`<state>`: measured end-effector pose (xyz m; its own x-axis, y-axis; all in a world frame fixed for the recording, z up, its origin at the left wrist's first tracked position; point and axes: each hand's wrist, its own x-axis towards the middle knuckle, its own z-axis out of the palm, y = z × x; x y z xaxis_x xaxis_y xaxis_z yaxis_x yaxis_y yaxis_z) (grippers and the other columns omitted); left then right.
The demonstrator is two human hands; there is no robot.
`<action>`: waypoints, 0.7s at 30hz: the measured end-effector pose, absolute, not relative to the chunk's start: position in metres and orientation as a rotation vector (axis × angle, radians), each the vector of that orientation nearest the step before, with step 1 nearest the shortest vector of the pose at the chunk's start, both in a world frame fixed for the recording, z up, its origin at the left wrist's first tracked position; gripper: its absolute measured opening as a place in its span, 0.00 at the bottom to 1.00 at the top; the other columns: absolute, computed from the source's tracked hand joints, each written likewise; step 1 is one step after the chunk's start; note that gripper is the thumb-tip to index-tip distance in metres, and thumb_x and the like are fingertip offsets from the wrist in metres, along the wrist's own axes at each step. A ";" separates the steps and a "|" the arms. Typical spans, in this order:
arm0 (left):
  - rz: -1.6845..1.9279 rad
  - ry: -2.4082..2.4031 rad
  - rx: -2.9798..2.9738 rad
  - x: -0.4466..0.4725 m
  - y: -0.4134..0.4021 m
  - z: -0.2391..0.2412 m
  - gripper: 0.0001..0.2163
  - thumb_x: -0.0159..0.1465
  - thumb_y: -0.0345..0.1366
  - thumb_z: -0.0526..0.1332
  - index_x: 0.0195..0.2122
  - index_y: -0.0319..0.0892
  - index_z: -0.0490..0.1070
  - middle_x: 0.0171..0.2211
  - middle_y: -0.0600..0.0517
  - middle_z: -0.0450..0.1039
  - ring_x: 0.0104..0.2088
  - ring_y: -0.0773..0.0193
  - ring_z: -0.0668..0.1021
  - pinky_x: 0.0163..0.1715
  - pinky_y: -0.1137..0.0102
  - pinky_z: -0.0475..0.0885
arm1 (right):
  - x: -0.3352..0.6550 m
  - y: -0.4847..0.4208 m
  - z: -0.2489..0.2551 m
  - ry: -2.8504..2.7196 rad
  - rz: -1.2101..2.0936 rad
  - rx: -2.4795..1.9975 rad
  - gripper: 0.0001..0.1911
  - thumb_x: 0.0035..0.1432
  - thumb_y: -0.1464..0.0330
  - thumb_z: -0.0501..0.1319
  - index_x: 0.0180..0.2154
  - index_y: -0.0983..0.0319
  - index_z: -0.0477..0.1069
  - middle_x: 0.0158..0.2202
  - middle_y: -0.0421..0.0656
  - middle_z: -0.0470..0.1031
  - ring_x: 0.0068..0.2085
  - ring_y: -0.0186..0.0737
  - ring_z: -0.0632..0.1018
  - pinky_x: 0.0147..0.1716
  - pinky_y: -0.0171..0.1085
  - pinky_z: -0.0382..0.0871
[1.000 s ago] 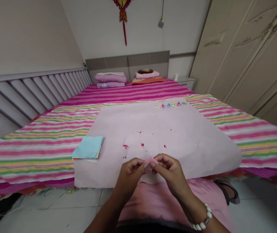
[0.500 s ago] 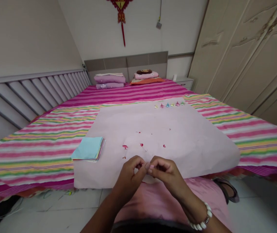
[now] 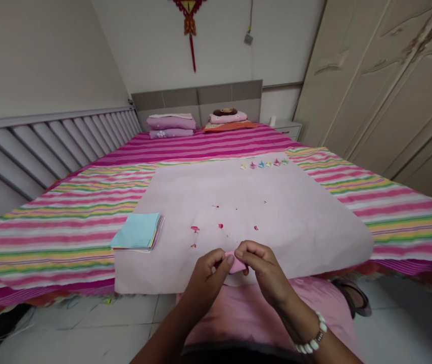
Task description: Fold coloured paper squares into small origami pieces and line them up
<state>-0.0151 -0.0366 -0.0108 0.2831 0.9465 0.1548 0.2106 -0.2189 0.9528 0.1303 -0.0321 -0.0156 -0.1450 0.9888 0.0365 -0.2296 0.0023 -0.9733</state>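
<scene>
A small folded piece of pink paper [image 3: 234,264] is pinched between my two hands over the front edge of a pale sheet [image 3: 200,187]. My left hand [image 3: 210,273] grips its left side, thumb on top. On its upper right, the thumb and fingers of my right hand [image 3: 261,263] are closed. The paper's underside is hidden. A stack of square coloured paper [image 3: 137,231], light blue on top, lies left of my hands. Along the sheet's far right edge stands a row of several small folded paper pieces [image 3: 261,164] in different colours.
Small red marks or scraps [image 3: 221,226] dot the middle of the sheet. A striped bedspread [image 3: 49,222] spreads around it. Folded bedding [image 3: 171,125] rests by the headboard [image 3: 170,103]. A metal rail [image 3: 60,136] runs along the left, and a wardrobe [image 3: 386,81] stands at right.
The pink paper, mostly covered by my fingers before, now shows as a flat folded shape. My hands have drawn slightly apart, and my right hand has tilted over the paper's upper edge.
</scene>
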 end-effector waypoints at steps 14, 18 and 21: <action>1.038 1.010 1.600 -0.020 -0.035 -0.003 0.16 0.65 0.40 0.54 0.20 0.41 0.63 0.20 0.57 0.59 0.25 0.68 0.64 0.28 0.73 0.59 | 0.129 -0.035 -0.020 -1.204 1.429 -0.870 0.15 0.59 0.61 0.58 0.24 0.63 0.68 0.19 0.37 0.66 0.23 0.32 0.66 0.25 0.33 0.58; 1.113 1.114 1.536 -0.020 -0.035 -0.008 0.16 0.64 0.40 0.54 0.21 0.41 0.62 0.20 0.57 0.59 0.24 0.68 0.63 0.27 0.73 0.58 | 0.129 -0.037 -0.023 -1.242 1.386 -0.875 0.15 0.57 0.60 0.61 0.25 0.64 0.68 0.20 0.37 0.66 0.23 0.31 0.66 0.25 0.32 0.59; 1.017 1.100 1.576 -0.022 -0.033 -0.008 0.16 0.64 0.42 0.54 0.21 0.41 0.60 0.20 0.57 0.56 0.24 0.68 0.62 0.26 0.73 0.57 | 0.130 -0.038 -0.024 -1.268 1.386 -0.877 0.16 0.56 0.60 0.62 0.23 0.63 0.66 0.20 0.36 0.65 0.22 0.30 0.64 0.23 0.32 0.57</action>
<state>-0.0217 -0.0331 -0.0077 0.2556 0.9599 0.1149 0.1895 -0.1662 0.9677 0.1302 -0.0377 -0.0237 -0.2161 0.9693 0.1173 -0.2026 0.0730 -0.9765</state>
